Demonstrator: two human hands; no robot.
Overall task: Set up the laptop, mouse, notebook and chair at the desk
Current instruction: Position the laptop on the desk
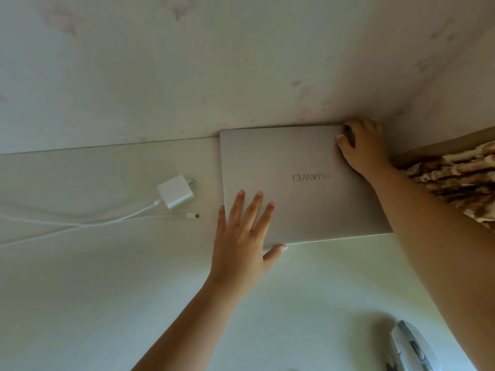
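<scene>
A closed silver laptop (300, 162) lies flat on the white desk (107, 277), its back edge against the wall. My left hand (242, 236) rests on its near left corner, fingers spread on the lid and thumb hooked under the front edge. My right hand (361, 148) grips the far right corner, fingers curled over the back edge. A silver mouse (409, 346) sits at the bottom right of the desk, partly behind my right forearm. No notebook or chair is in view.
A white charger block (175, 192) with its cable (107, 220) and a loose plug end lies on the desk left of the laptop. The wall (214, 62) stands right behind the desk. Patterned brown fabric (460, 180) lies beyond the desk's right edge.
</scene>
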